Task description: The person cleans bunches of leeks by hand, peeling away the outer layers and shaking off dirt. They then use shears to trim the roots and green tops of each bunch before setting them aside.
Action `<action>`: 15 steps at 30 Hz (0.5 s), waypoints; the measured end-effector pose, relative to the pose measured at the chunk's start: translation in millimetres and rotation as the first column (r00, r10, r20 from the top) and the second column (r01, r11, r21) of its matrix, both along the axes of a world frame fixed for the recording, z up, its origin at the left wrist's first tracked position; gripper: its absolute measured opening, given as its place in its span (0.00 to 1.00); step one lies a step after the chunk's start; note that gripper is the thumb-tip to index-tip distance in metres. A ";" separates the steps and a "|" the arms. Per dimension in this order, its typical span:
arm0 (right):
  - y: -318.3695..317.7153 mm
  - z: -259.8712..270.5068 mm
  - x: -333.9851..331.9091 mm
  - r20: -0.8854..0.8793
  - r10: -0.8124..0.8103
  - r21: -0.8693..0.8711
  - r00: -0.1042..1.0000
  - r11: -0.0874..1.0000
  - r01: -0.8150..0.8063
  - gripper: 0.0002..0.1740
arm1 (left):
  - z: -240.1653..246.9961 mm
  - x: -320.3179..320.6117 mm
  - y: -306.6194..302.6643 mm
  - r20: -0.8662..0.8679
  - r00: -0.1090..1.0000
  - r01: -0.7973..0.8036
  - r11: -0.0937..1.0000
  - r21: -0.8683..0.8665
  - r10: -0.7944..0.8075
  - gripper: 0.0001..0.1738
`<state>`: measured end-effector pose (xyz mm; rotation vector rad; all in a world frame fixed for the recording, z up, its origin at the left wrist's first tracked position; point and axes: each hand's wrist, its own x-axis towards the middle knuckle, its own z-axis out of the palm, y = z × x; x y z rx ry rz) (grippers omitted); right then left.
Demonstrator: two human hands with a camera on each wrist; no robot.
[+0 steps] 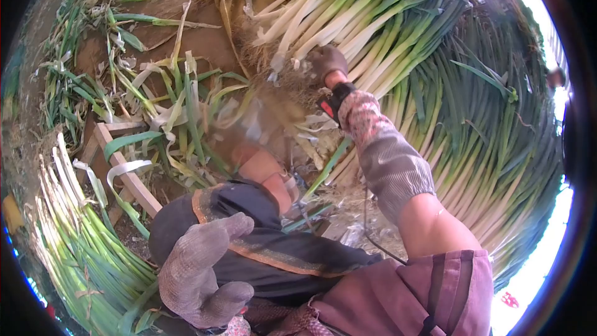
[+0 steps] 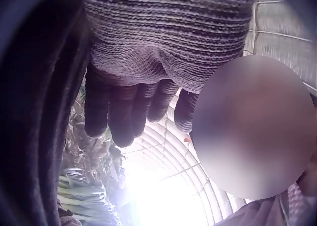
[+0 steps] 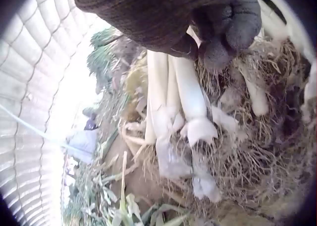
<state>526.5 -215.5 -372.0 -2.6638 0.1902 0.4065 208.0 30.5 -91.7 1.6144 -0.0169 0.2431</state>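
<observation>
My gloved right hand (image 1: pixel 328 65) is at the root end of a large pile of green onions (image 1: pixel 348 25), its fingers curled. In the right wrist view the thumb and fingers (image 3: pixel 242 25) close round a white green onion stalk (image 3: pixel 188 85); other stalks with hairy roots lie beside it. My left hand (image 1: pixel 202 267), in a knitted grey glove, is held over my lap with nothing in it. Its fingers are loosely extended and its thumb stands apart, as the left wrist view also shows.
More green onions (image 1: pixel 491 149) are heaped along the right. A smaller bunch (image 1: pixel 93 255) lies at lower left, near a wooden frame (image 1: pixel 127 174). Stripped leaves (image 1: pixel 180 99) litter the soil. A cable (image 1: pixel 373 236) hangs by the right arm. Another person (image 3: pixel 84 142) is in the distance.
</observation>
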 end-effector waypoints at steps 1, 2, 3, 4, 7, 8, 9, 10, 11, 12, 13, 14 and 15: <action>-6.8 1.8 15.6 -0.011 -0.074 -0.029 0.997 0.997 0.074 0.23 | -0.8 0.7 -0.4 0.003 1.000 0.000 1.000 -0.008 0.000 0.42; -11.1 1.9 27.4 -0.045 -0.100 -0.056 0.994 0.994 0.097 0.23 | -1.5 1.3 -0.7 0.006 1.000 0.000 1.000 -0.016 0.000 0.42; -12.9 -1.0 38.4 -0.080 -0.122 -0.080 0.989 0.990 0.116 0.23 | -2.4 1.4 1.9 0.013 1.000 0.018 1.000 0.006 -0.018 0.42; -16.0 -12.0 52.4 -0.115 -0.141 -0.101 0.983 0.986 0.130 0.23 | -2.6 1.3 4.5 0.014 0.999 0.033 0.999 0.027 -0.033 0.42; -38.5 -66.9 86.9 -0.124 0.276 -0.281 0.953 0.912 -0.300 0.23 | -1.9 1.2 10.9 0.008 0.997 0.078 0.994 0.079 -0.079 0.42; -40.5 -71.5 91.1 -0.181 0.115 -0.105 0.977 0.985 -0.135 0.22 | -2.7 1.6 11.4 0.023 0.997 0.070 0.995 0.065 -0.072 0.42; -41.1 -73.0 94.1 -0.243 -0.054 0.046 0.968 0.997 0.067 0.21 | -4.2 2.1 10.7 0.038 0.997 0.063 0.997 0.049 -0.065 0.41; -41.3 -75.7 96.1 -0.272 -0.163 0.117 0.948 0.973 0.201 0.20 | -5.5 3.2 9.6 0.055 0.997 0.060 0.998 0.030 -0.061 0.41; -45.1 -76.3 98.3 -0.306 -0.270 0.182 0.913 0.925 0.334 0.19 | -5.5 3.8 9.0 0.053 0.997 0.060 0.998 0.024 -0.061 0.41; -47.8 -68.3 98.4 -0.315 -0.277 0.215 0.908 0.911 0.352 0.19 | -4.8 3.6 8.8 0.052 0.997 0.059 0.998 0.020 -0.060 0.41; -46.7 -55.3 95.2 -0.327 -0.278 0.250 0.903 0.896 0.367 0.19 | -4.2 3.2 9.0 0.048 0.997 0.054 0.998 0.019 -0.055 0.41; -43.1 -43.7 89.2 -0.344 -0.275 0.286 0.898 0.880 0.379 0.18 | -3.8 3.1 9.6 0.050 0.997 0.063 0.998 0.013 -0.063 0.42; -38.4 -33.9 81.7 -0.362 -0.268 0.321 0.893 0.863 0.389 0.18 | -3.7 3.1 9.6 0.050 0.996 0.069 0.998 0.006 -0.069 0.43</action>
